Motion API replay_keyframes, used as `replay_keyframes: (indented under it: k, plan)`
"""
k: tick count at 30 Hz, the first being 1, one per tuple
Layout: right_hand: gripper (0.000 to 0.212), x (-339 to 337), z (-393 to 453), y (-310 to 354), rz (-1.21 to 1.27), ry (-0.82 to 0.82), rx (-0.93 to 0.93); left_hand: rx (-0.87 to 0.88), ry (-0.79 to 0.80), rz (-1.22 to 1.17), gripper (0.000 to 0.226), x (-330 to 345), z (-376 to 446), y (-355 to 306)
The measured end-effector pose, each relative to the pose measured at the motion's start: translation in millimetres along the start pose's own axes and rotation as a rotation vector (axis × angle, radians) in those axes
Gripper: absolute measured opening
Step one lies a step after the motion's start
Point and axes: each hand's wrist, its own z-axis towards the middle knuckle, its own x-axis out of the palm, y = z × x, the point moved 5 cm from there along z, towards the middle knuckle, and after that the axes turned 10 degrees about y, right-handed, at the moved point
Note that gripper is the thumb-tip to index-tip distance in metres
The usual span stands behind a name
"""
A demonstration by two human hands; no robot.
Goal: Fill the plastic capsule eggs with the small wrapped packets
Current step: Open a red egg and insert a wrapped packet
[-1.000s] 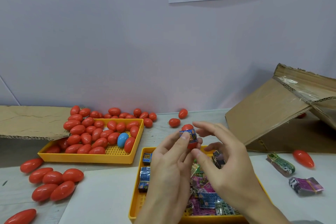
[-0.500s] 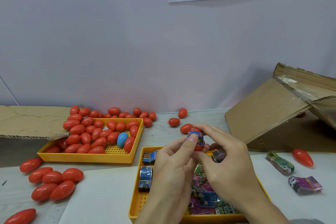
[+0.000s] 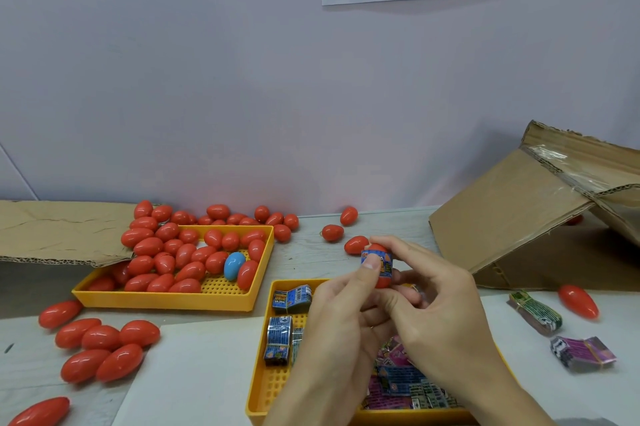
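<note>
Head view
Left hand: thumb laid on a blue packet, grip curled round the red egg from below
Right hand: grip pinched on the same egg and packet from the right side
Egg and packet: held together in the air above the near yellow tray, packet lying against the egg's upper part
Near tray: holds blue, pink and green packets
Far tray: full of red eggs, with one blue egg
Table: loose red eggs, two packets at the right, cardboard box tipped behind them
</note>
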Motion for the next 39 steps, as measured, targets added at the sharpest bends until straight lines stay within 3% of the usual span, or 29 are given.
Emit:
replay_keyframes:
  k: [9,19,22,27,30,33,36,39]
  plan:
    - [0.045,0.8,-0.5,-1.2,0.107,0.014,0.023,0.023,0.003,-0.004,0.035,-2.1,2.9,2.3]
    - [0.051,3.9,1.3,5.6,0.310,0.078,0.041,-0.008,-0.041,-0.188,0.037,-5.3,3.0,5.8]
    - [0.051,7.1,0.9,7.2,0.214,0.052,0.040,0.042,-0.104,-0.102,0.035,-8.5,4.2,5.5]
    - [0.040,10.4,0.6,17.6,-0.246,-0.082,-0.078,0.085,-0.212,-0.041,0.043,-18.1,6.9,3.3]
    - [0.034,8.0,1.2,17.1,-0.277,-0.132,-0.048,0.094,-0.192,0.049,0.036,-16.9,7.7,-0.3]
    - [0.022,3.6,3.3,6.8,0.027,-0.167,0.156,0.094,-0.168,0.185,0.031,-14.0,6.9,-4.5]
    - [0.015,-5.1,13.6,-9.4,0.553,-0.305,0.371,0.089,-0.252,0.258,0.038,-22.7,7.2,-1.1]
    - [0.012,-34.9,41.5,-6.8,0.931,-0.476,0.390,0.050,-0.302,0.214,0.030,-29.7,8.5,2.5]
